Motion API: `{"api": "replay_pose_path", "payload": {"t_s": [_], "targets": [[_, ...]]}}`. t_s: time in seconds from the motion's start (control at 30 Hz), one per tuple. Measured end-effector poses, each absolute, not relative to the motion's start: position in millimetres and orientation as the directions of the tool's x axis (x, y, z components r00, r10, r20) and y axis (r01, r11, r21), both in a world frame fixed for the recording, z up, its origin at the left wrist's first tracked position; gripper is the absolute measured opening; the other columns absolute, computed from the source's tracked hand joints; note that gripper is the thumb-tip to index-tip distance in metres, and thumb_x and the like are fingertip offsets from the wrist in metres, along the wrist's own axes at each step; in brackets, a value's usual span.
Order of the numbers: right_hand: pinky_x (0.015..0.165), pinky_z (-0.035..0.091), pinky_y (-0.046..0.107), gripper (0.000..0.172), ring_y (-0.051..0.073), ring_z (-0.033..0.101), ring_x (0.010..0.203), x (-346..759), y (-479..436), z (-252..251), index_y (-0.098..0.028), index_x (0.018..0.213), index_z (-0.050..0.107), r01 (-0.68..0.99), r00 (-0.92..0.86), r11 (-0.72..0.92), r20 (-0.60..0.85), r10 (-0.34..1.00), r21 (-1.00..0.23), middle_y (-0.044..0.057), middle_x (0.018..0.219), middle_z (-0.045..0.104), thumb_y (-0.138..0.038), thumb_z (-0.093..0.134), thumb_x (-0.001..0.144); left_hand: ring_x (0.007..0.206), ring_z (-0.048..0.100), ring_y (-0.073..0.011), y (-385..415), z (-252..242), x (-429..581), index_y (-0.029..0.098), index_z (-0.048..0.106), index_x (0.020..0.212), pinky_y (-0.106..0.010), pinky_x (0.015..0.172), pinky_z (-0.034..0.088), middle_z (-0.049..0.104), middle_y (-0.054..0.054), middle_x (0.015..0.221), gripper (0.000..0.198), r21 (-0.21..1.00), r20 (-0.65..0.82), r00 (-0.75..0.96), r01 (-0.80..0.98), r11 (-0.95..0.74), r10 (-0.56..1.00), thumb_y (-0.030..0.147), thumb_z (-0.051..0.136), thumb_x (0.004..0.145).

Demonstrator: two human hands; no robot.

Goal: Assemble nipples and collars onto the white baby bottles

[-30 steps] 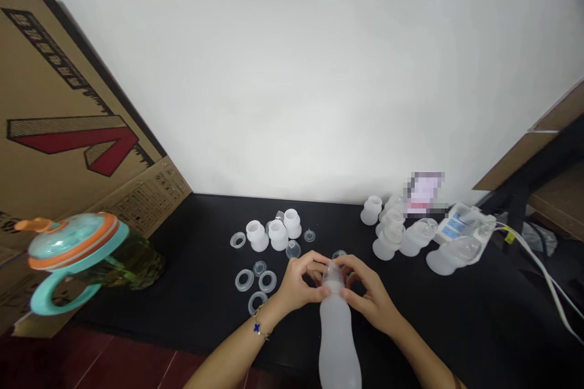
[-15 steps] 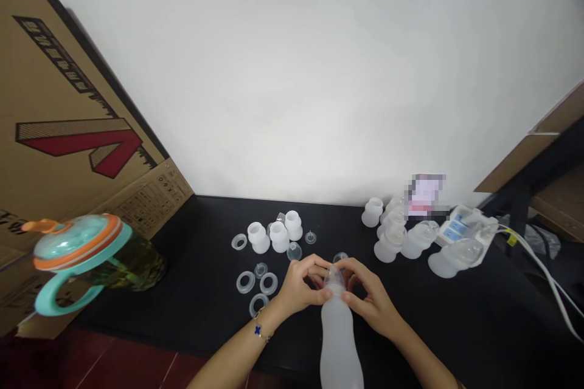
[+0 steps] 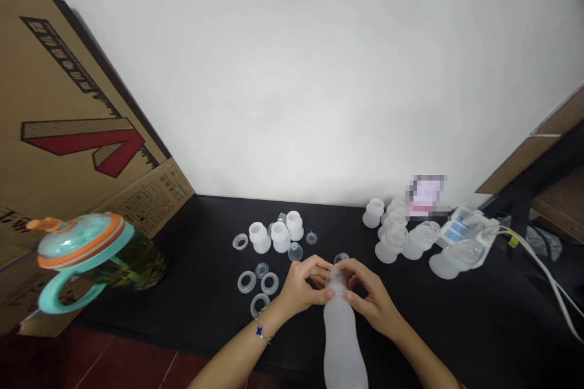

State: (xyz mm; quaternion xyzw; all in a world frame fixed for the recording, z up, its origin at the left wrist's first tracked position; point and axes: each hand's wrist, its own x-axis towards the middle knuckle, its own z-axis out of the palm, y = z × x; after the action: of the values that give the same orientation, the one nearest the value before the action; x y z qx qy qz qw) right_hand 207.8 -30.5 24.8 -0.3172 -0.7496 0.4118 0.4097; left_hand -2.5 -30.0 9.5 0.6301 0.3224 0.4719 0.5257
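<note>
A translucent white baby bottle (image 3: 345, 340) stretches from the bottom edge up to my hands, with a clear domed top (image 3: 336, 278) on its far end. My left hand (image 3: 305, 284) is closed on the bottle's neck and dome from the left, thumb on the near side. My right hand (image 3: 370, 296) grips the same neck from the right. The fingertips behind the dome are partly hidden. Just beyond them lies a small clear piece (image 3: 340, 258). To the left are ring-shaped collars (image 3: 247, 282) and clear silicone parts (image 3: 294, 251).
Short white bottle parts (image 3: 260, 237) stand at the back of the black table (image 3: 201, 279). More with clear tops (image 3: 391, 243) are grouped right, near a white power strip (image 3: 465, 231) with cables. A green-lidded jug (image 3: 86, 249) and cardboard box (image 3: 77, 103) are left.
The view has shifted very slightly, so everything sits a little further right. Both hands keep the same grip on the bottle's neck.
</note>
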Motion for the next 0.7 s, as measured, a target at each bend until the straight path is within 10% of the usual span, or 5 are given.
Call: {"api": "replay_pose_path", "payload": {"t_s": [0.5, 0.7], "targets": [[0.066, 0.057, 0.033, 0.048, 0.022, 0.064, 0.087, 214.7, -22.3, 12.8, -0.030, 0.137, 0.048, 0.374, -0.320, 0.612, 0.522, 0.791, -0.697, 0.012, 0.127, 0.057, -0.038, 0.062, 0.092, 0.077, 0.070, -0.0198, -25.8, 20.3, 4.1, 0.023, 0.051, 0.140, -0.025, 0.062, 0.051, 0.067, -0.016, 0.123, 0.085, 0.947, 0.115, 0.478, -0.318, 0.049, 0.871, 0.055, 0.083, 0.068], [0.065, 0.058, 0.034, 0.050, 0.022, 0.063, 0.088, 215.6, -22.3, 12.2, -0.031, 0.140, 0.044, 0.414, -0.209, 0.587, 0.555, 0.805, -0.695, 0.013, 0.132, 0.051, -0.034, 0.061, 0.094, 0.074, 0.070, -0.0204, -26.4, 23.4, 2.2, 0.028, 0.042, 0.144, -0.032, 0.067, 0.056, 0.067, -0.005, 0.099, 0.088, 0.943, 0.003, 0.583, -0.273, 0.193, 0.812, 0.033, 0.087, 0.069]]}}
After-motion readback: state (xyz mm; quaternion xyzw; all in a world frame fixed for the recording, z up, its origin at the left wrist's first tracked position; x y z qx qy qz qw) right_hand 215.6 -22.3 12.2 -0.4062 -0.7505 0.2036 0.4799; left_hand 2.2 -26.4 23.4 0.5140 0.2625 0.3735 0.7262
